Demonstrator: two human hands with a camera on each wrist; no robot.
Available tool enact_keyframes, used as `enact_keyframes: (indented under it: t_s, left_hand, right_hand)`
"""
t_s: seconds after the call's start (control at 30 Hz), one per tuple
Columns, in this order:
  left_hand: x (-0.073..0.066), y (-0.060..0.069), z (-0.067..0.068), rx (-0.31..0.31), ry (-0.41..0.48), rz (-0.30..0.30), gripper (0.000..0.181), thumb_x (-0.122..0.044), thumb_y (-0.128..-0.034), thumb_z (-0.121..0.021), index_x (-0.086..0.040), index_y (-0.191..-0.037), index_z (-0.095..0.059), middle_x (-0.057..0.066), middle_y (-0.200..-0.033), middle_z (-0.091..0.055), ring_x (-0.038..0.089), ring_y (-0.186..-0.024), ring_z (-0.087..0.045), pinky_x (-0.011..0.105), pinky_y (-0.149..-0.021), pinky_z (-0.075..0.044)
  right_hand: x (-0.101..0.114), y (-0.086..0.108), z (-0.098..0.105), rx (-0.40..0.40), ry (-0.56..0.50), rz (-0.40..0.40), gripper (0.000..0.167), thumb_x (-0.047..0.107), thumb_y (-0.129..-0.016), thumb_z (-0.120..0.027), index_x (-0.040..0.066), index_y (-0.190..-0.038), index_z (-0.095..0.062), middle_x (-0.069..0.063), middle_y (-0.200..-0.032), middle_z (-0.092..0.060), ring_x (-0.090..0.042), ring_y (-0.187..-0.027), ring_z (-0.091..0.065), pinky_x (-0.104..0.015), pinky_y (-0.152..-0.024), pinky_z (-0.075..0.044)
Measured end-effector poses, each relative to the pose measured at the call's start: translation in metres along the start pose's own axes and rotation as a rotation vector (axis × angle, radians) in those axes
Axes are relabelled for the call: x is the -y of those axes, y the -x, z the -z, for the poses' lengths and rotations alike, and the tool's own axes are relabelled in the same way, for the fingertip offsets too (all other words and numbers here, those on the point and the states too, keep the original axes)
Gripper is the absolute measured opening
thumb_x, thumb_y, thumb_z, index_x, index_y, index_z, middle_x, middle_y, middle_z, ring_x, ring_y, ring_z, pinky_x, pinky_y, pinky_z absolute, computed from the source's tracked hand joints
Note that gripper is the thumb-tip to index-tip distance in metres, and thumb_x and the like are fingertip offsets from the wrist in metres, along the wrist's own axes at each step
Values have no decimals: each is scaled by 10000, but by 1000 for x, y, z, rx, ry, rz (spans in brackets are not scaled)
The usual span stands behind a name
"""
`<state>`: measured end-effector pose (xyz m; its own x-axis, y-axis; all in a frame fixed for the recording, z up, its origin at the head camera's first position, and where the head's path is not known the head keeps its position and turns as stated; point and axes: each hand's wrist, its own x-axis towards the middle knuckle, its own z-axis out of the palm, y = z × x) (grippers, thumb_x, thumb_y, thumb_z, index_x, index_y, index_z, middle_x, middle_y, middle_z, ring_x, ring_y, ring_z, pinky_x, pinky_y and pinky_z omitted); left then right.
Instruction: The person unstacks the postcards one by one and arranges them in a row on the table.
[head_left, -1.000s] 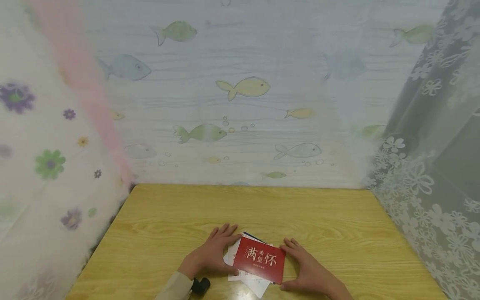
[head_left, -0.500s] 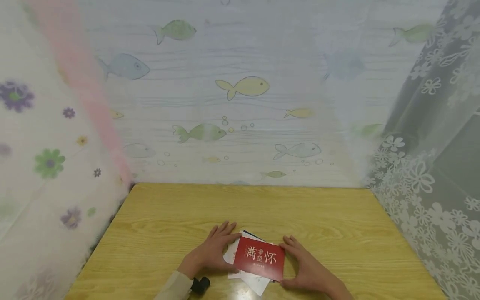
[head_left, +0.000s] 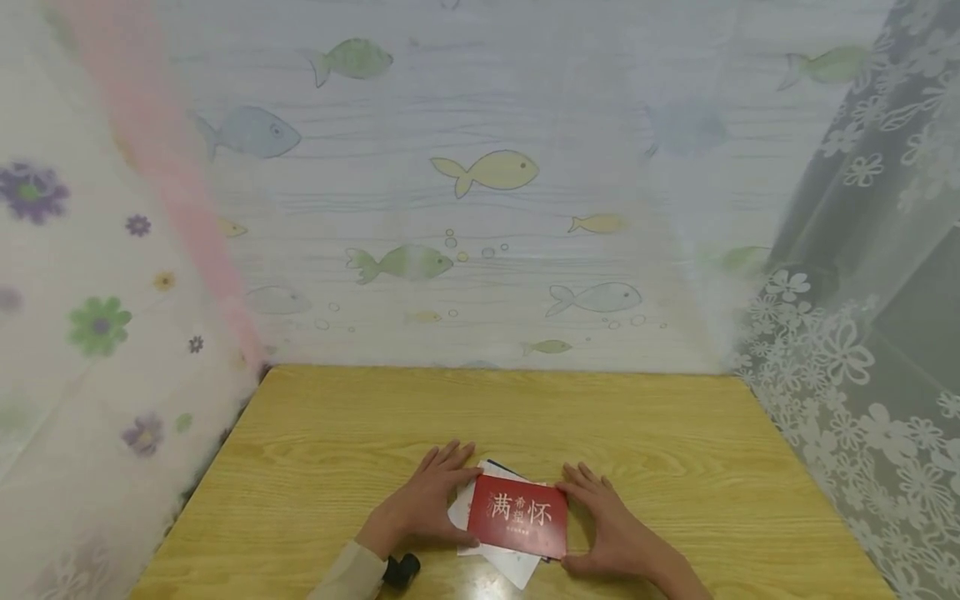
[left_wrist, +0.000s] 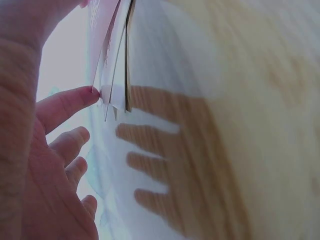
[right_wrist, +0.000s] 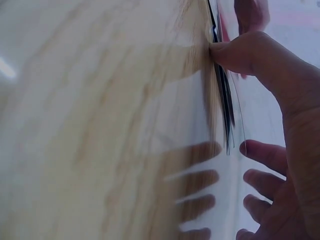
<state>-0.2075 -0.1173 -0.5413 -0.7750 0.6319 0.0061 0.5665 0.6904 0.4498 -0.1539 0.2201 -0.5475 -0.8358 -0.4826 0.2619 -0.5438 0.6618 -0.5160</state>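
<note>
In the head view a red card (head_left: 517,521) with white Chinese characters lies over a fanned stack of white cards (head_left: 516,568). A dark blue card edge (head_left: 504,469) peeks out behind it. My left hand (head_left: 427,504) holds the red card's left side, index finger at the upper corner and thumb at the lower one. On the opposite side my right hand (head_left: 611,529) holds it likewise by its two right corners. The left wrist view shows the index fingertip (left_wrist: 92,91) against the cards' edges, which stand slightly fanned apart. Most of the lower cards' faces are hidden.
The wood-grain table (head_left: 360,417) is glossy and mirrors the hands. A small black object (head_left: 401,572) is by the left wrist. A fish-print cloth (head_left: 480,250) hangs behind, with a flowered sheet (head_left: 97,333) left and lace (head_left: 840,358) right.
The red card has turned slightly, its lower right corner rising so that it lies straighter. My right fingers have shifted a little up and left; the left hand has hardly moved.
</note>
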Motion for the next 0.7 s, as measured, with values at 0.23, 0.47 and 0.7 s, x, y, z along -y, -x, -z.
enact_keyframes:
  t_s: [0.23, 0.47, 0.7]
  left_hand:
    - [-1, 2, 1, -22, -21, -38, 1017, -691, -671, -819, -196, -1506, -513, 82, -1682, -262, 349, -1566, -162, 561, -1270, -139]
    - [-2, 4, 0, -45, 1, -31, 972, -683, -682, -818, -173, -1467, -556, 94, -1672, -287, 361, -1558, -186, 574, -1263, -152]
    - [-3, 7, 0, -28, 18, -19, 965, -663, -698, -822, -149, -1469, -552, 107, -1662, -303, 367, -1553, -200, 575, -1261, -151]
  right_hand:
    - [-3, 1, 1, -21, 13, 3, 949, 367, -563, -940, 36, -1377, -582, -243, -1523, -474, -496, -1442, -359, -745, -1108, -244]
    - [-2, 1, 2, -48, 3, 0, 937, 333, -550, -938, 45, -1367, -582, -222, -1518, -487, -474, -1439, -380, -618, -1183, -212]
    - [-3, 1, 3, -36, -35, -7, 920, 347, -579, -931, 59, -1375, -570, -244, -1529, -464, -506, -1442, -349, -111, -1180, 51]
